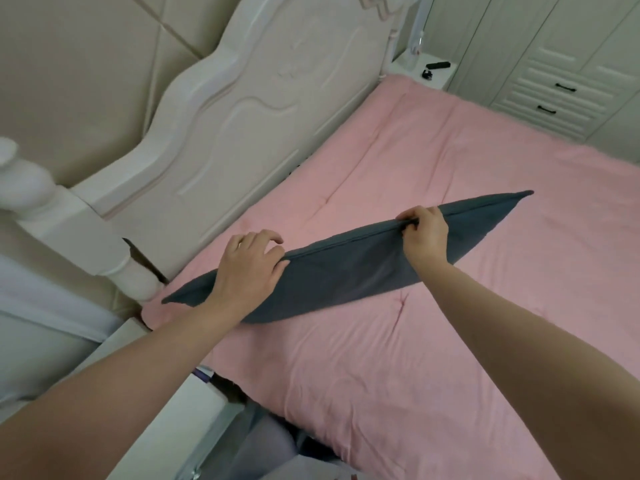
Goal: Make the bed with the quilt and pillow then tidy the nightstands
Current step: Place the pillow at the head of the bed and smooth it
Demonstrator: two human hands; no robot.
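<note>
A white carved headboard [249, 109] stands against a beige padded wall [79, 74], ending at the near corner in a turned white bedpost [31, 188]. Over at the far side, a cream wardrobe [568, 46] fills the corner, its louvred drawers [550, 95] fitted with small dark handles, one above the other.

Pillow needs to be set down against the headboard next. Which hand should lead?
Probably left. The left hand grips the pillow at the end nearer the headboard; the right hand pinches its seam farther out.
</note>
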